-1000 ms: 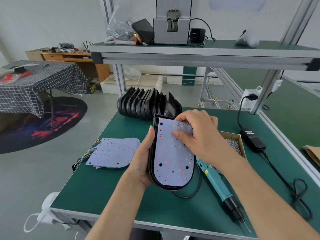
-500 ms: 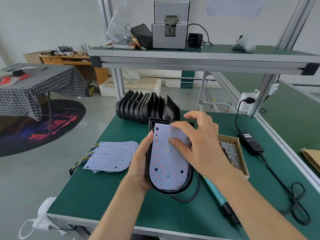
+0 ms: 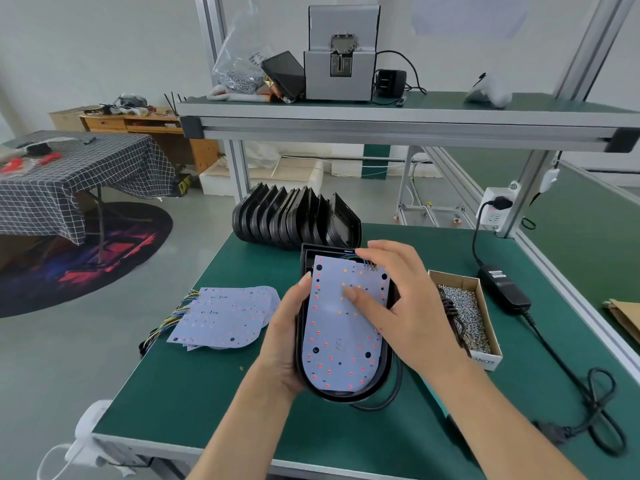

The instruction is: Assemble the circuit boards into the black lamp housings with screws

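Head view, left hand (image 3: 284, 344) cupping lamp housing (image 3: 346, 394), right thumb pressing circuit board (image 3: 339, 341)

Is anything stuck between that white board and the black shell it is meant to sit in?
Nothing visible. The circuit board already lies inside the black housing, the right hand presses its thumb on it, and the left hand grips the housing's side. The wires at its top edge are partly hidden.

Left hand (image 3: 287, 344): fingers curled in a grip, thumb toward 12 o'clock. Right hand (image 3: 405, 306): fingers spread, thumb pressing flat.
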Action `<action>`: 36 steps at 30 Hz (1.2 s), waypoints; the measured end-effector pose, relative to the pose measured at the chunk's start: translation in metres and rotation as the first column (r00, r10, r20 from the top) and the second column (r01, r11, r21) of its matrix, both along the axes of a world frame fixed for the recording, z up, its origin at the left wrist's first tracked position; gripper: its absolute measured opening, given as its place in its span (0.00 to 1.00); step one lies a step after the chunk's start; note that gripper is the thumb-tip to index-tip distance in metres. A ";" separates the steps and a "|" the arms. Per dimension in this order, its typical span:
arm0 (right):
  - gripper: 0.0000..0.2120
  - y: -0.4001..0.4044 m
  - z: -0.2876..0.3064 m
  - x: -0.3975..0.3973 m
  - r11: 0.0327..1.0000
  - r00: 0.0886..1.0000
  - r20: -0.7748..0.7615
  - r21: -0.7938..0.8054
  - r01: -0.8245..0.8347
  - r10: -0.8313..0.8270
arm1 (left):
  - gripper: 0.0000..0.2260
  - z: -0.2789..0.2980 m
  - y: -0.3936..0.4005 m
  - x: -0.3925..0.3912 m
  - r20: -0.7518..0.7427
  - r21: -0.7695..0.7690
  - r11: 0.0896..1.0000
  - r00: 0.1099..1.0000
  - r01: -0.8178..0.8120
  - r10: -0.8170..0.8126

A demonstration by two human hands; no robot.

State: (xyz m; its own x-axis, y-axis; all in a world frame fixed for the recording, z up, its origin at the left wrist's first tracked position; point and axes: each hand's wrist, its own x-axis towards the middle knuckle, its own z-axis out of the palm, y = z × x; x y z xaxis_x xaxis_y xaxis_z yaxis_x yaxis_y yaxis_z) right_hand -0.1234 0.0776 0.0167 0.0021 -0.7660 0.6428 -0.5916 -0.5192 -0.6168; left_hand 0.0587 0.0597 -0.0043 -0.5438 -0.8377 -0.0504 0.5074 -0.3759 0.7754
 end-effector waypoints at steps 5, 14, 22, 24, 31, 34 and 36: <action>0.22 0.000 -0.004 0.002 1.000 1.000 0.027 -0.021 0.003 -0.002 | 0.26 0.002 0.003 0.000 -0.029 -0.012 1.000 1.000 -0.001 0.001; 0.19 0.001 -0.004 -0.004 0.998 0.999 0.022 0.036 -0.047 0.047 | 0.34 -0.004 0.003 -0.004 -0.053 0.051 0.998 0.998 0.047 -0.045; 0.29 0.002 -0.002 -0.013 0.953 0.936 0.339 0.243 -0.181 0.091 | 0.23 -0.003 -0.006 -0.013 -0.013 0.329 0.943 0.999 0.046 -0.044; 0.20 0.003 -0.002 -0.012 0.958 0.930 0.359 0.227 -0.174 0.084 | 0.15 -0.002 -0.005 -0.013 -0.018 0.300 0.949 0.996 0.093 -0.091; 0.12 0.009 -0.002 -0.008 0.971 0.888 0.458 0.192 -0.144 0.041 | 0.11 0.006 0.000 -0.018 0.002 0.266 0.963 0.999 0.052 -0.055; 0.09 0.010 -0.002 -0.009 0.970 0.872 0.488 0.198 -0.144 0.030 | 0.15 0.002 -0.003 -0.022 0.089 0.278 0.959 0.996 -0.052 0.028; 0.08 0.012 -0.002 -0.010 0.966 0.854 0.519 0.213 -0.147 0.016 | 0.29 0.003 -0.001 -0.023 0.102 0.314 0.946 0.993 -0.080 0.050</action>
